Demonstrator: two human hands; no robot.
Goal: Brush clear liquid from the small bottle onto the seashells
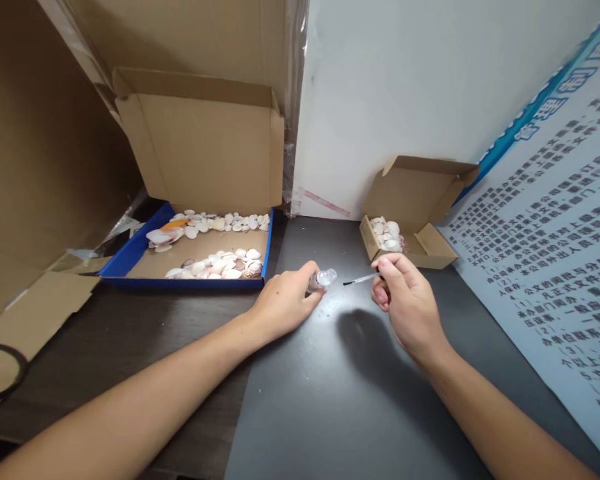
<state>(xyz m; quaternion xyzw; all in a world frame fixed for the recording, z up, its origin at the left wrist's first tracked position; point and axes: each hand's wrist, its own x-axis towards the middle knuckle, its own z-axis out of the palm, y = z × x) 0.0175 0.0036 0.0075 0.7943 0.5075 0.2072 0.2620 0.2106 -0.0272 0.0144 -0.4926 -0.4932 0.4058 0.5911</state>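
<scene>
My left hand [287, 298] is closed around a small clear bottle [324, 279], its open neck tilted to the right. Between the thumb and fingers of my right hand [405, 293] is a thin applicator brush [363, 279] with dark bristles. The brush points left, a short way from the bottle's mouth and apart from it. My right fingers hide the brush's upper end. Left of my left hand lies a blue-edged cardboard box [180, 283] with shells [230, 265] in two groups. Beyond my right hand, a smaller open carton [433, 248] holds white shells [387, 233].
The dark grey mat [290, 400] covers the tabletop under my hands. Cardboard [45, 307] and a black loop [15, 367] lie at the left. A white panel [390, 80] stands behind, and a printed board [555, 220] leans along the right.
</scene>
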